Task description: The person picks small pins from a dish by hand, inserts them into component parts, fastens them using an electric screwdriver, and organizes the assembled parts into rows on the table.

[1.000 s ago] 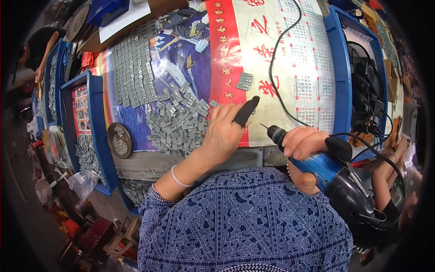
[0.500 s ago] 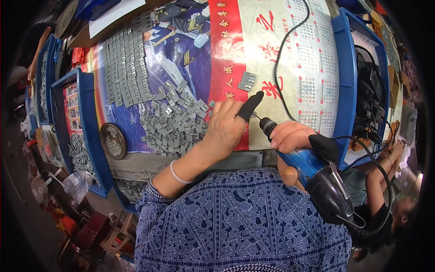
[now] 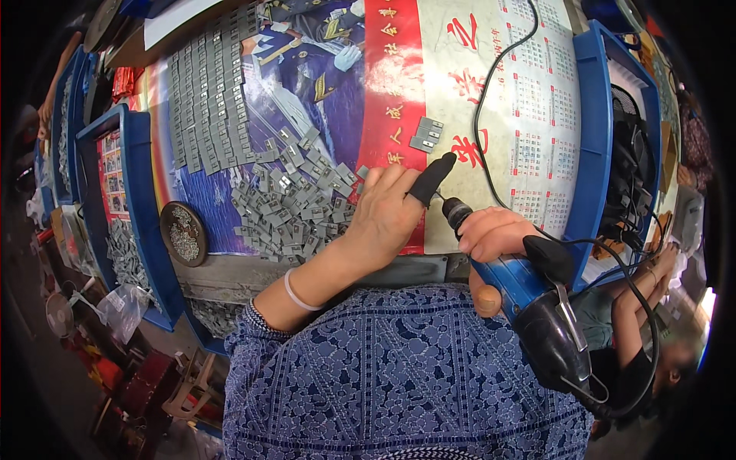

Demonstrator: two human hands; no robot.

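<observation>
My right hand (image 3: 494, 234) is wrapped round a blue and black electric screwdriver (image 3: 517, 287). Its thin bit points up and left, its tip close beneath the black-covered index finger of my left hand (image 3: 387, 211). That left hand is closed over the table beside the heap, its fingers hiding whatever they hold. Left of it lies a loose heap of small grey blocks with shiny metal pieces (image 3: 295, 195). Just beyond the covered fingertip, a few similar blocks (image 3: 427, 134) sit side by side. Many more stand in neat rows (image 3: 207, 100) at the far left.
A round dish (image 3: 184, 234) of tiny metal pieces stands left of the heap. Blue bins flank the table, one with grey parts (image 3: 142, 222), another with black mesh and cables (image 3: 586, 138). A black cord (image 3: 479, 115) crosses the printed sheet. Another person's arm (image 3: 632, 307) shows at right.
The view has shifted slightly. My hands and the screwdriver keep nearly the same places relative to each other, the bit still by the left index finger.
</observation>
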